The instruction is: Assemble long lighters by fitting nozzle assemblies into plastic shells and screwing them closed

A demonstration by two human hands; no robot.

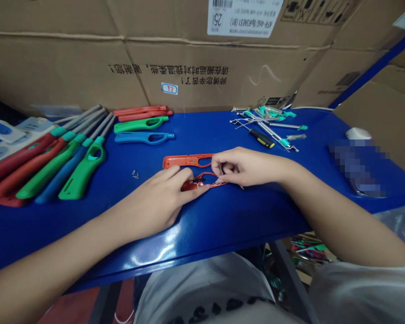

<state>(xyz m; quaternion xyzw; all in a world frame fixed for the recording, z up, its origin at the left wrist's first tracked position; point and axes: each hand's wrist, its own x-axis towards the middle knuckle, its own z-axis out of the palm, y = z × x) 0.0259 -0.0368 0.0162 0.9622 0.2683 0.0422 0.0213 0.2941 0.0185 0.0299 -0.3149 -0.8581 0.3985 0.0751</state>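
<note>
My left hand (pixel 162 198) rests on the blue table (pixel 195 225), its fingers pinched on a red lighter-handle half (pixel 202 180) with small parts in it. My right hand (pixel 238 167) meets it from the right, fingertips pinched on the same red piece at its right end. Just behind the hands lies a second orange-red handle shell (pixel 185 160), flat on the table and untouched.
Finished long lighters (pixel 67 162) in red, green and blue lie at the left. Green (pixel 140 124), blue (pixel 143 137) and red (pixel 141 111) handle shells lie behind. A black-handled screwdriver (pixel 260 137) and metal tubes (pixel 276 114) sit at back right. Cardboard boxes (pixel 189 54) wall the back.
</note>
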